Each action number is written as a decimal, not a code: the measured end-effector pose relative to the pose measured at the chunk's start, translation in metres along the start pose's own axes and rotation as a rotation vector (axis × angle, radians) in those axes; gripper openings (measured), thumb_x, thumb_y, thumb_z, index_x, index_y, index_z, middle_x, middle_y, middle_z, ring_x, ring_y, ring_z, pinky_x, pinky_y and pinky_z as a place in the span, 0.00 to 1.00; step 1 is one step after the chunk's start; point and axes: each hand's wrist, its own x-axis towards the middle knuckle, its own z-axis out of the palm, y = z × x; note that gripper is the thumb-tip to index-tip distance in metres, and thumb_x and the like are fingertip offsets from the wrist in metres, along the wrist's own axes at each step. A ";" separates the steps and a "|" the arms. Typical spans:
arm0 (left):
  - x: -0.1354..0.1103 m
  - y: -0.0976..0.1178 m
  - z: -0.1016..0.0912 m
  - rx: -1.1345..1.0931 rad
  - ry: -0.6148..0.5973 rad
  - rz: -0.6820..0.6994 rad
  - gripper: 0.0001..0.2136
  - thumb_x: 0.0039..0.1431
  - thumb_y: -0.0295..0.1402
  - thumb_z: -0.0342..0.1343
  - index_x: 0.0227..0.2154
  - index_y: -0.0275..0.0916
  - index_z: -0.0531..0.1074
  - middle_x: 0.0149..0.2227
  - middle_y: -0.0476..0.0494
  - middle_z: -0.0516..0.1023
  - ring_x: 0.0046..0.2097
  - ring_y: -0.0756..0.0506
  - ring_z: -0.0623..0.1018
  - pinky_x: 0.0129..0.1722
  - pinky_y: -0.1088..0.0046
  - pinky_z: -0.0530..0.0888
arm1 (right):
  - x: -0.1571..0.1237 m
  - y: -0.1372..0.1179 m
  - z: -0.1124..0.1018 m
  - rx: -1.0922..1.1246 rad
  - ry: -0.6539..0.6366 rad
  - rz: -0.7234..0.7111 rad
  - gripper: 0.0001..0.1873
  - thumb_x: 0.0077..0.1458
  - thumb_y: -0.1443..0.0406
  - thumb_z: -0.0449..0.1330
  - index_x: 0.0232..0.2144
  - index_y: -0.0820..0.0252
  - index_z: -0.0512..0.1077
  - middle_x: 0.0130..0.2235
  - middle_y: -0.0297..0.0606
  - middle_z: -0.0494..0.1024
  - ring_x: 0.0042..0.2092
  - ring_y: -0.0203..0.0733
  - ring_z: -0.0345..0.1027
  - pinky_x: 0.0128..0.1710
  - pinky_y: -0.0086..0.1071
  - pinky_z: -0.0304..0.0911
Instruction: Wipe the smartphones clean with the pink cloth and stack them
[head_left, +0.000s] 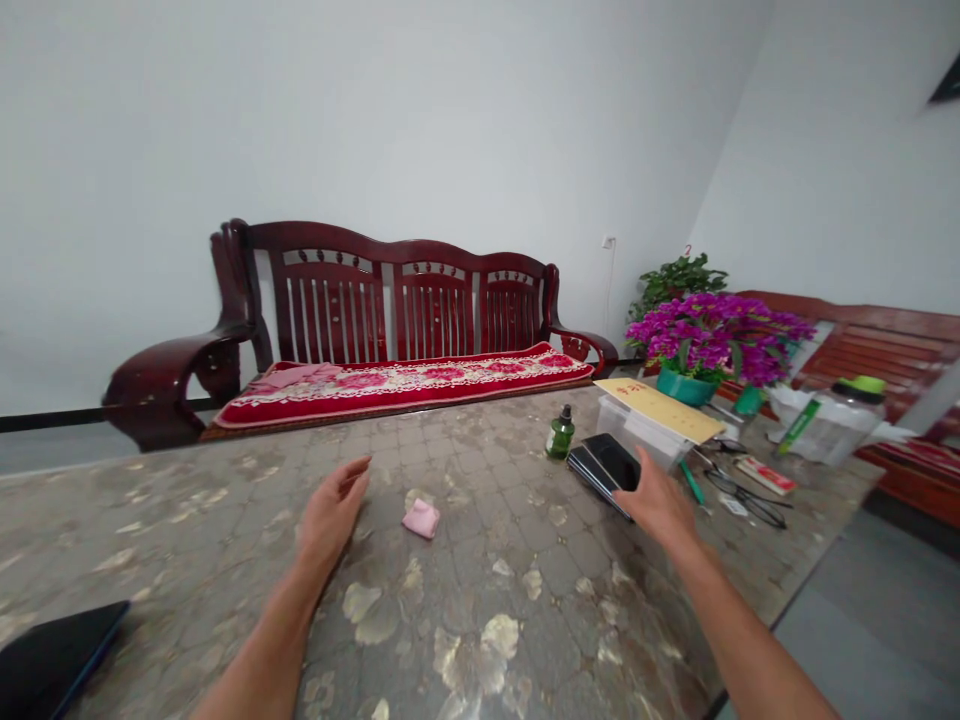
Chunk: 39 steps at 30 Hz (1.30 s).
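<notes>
My left hand rests on its edge on the patterned tabletop, fingers loosely bent and apart, holding nothing. To its right lies a small folded pink cloth. My right hand grips a black phone by its near right side, between thumb and fingers. The phone lies over another flat dark item, whose kind I cannot make out. Just left of these a small green bottle with a black pump top stands upright.
Behind the phone stands a clear plastic box with a yellow card on top. Glasses, a green pen, a clear bottle and purple flowers are at right. A dark flat device lies near left.
</notes>
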 end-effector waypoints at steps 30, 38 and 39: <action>0.001 -0.011 -0.001 0.539 -0.078 0.186 0.15 0.54 0.37 0.51 0.41 0.42 0.78 0.44 0.41 0.81 0.50 0.37 0.77 0.51 0.63 0.71 | 0.047 0.007 0.043 -0.032 -0.207 -0.067 0.55 0.44 0.56 0.68 0.67 0.64 0.48 0.58 0.56 0.67 0.58 0.59 0.64 0.53 0.45 0.61; 0.002 -0.013 -0.001 0.544 -0.093 0.192 0.15 0.54 0.37 0.51 0.41 0.41 0.78 0.46 0.40 0.81 0.50 0.36 0.77 0.52 0.62 0.71 | 0.051 0.014 0.040 -0.047 -0.266 -0.129 0.57 0.41 0.61 0.68 0.68 0.64 0.45 0.57 0.56 0.68 0.56 0.59 0.65 0.51 0.44 0.61; 0.002 -0.013 -0.001 0.545 -0.094 0.191 0.15 0.54 0.37 0.51 0.41 0.41 0.78 0.46 0.40 0.81 0.50 0.36 0.77 0.52 0.62 0.71 | 0.052 0.015 0.041 -0.048 -0.267 -0.136 0.57 0.41 0.62 0.68 0.68 0.64 0.46 0.57 0.56 0.67 0.57 0.59 0.65 0.51 0.43 0.61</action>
